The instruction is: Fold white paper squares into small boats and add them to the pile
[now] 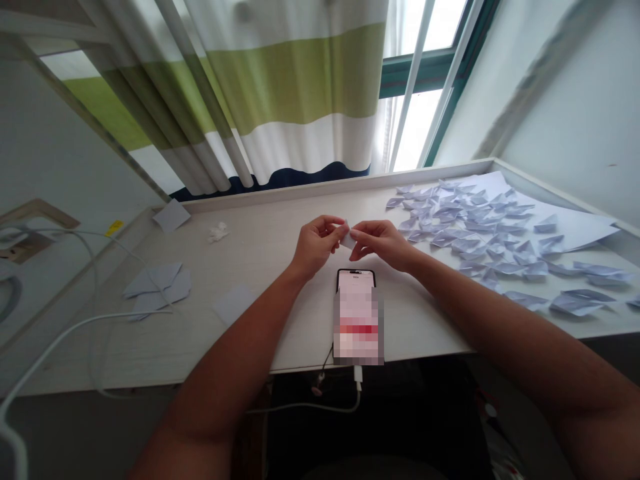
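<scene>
Between my two hands is a small folded piece of white paper [349, 239], held up just above the desk. My left hand [318, 244] pinches its left side between thumb and fingers. From the other side, my right hand [379, 241] grips it the same way, fingertips close to those of the left. The fingers cover much of the paper, so its exact folded shape cannot be made out. Right below the hands lies a phone [356, 313] with its screen lit and partly blurred out.
Many folded paper boats [470, 220] spread over the right of the desk [280, 333], some on large white sheets [575, 213]. Loose paper squares [163, 287] and a crumpled tissue [218, 232] lie left. White cables [90, 320] cross the left edge; a charging cable [358, 383] runs from the phone.
</scene>
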A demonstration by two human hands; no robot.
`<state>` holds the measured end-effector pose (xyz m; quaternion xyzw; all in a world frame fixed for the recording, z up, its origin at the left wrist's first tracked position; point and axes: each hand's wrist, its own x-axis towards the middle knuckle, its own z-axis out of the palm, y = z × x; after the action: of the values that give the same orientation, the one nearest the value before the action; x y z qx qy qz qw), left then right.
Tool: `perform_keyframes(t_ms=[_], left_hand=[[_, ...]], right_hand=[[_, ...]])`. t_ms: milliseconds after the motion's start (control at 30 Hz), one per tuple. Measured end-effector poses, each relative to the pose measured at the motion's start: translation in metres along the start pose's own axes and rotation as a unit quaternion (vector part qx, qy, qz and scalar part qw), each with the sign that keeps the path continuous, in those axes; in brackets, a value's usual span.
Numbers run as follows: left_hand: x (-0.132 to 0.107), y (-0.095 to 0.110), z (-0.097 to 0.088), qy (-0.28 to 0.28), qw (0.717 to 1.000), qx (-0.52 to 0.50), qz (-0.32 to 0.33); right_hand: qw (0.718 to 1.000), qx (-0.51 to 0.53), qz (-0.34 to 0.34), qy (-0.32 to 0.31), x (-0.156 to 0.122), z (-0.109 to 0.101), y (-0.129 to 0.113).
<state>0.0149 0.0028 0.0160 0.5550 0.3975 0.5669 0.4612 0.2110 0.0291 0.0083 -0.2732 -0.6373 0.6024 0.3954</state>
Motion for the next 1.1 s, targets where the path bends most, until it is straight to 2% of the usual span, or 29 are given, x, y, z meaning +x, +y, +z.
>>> perform_keyframes(t_ms=[200, 400, 533, 833, 967, 1100], left_hand=[[-0.003, 0.003, 0.001, -0.023, 0.998, 0.047, 0.026], [-0.002, -0.004, -0.002, -0.126, 0.989, 0.075, 0.005], [-0.002, -0.007, -0.003, -0.154, 0.987, 0.042, -0.007], [0.0, -0.009, -0.006, -0.12, 0.991, 0.026, -0.047], [0.001, -0.011, -0.005, -0.081, 0.993, 0.073, -0.037], [0.0, -0.012, -0.002, -0.049, 0.994, 0.091, -0.022]], right_hand=[[0.997, -0.042, -0.038, 0.044, 0.002, 0.001, 0.005], [0.99, -0.06, -0.071, 0.103, 0.003, -0.004, 0.007], [0.993, -0.044, -0.051, 0.102, 0.002, -0.005, 0.004], [0.991, -0.035, -0.013, 0.125, 0.004, -0.005, 0.002], [0.985, -0.088, -0.013, 0.145, 0.005, -0.008, 0.005], [0.988, -0.088, -0.033, 0.122, 0.006, -0.006, 0.01]])
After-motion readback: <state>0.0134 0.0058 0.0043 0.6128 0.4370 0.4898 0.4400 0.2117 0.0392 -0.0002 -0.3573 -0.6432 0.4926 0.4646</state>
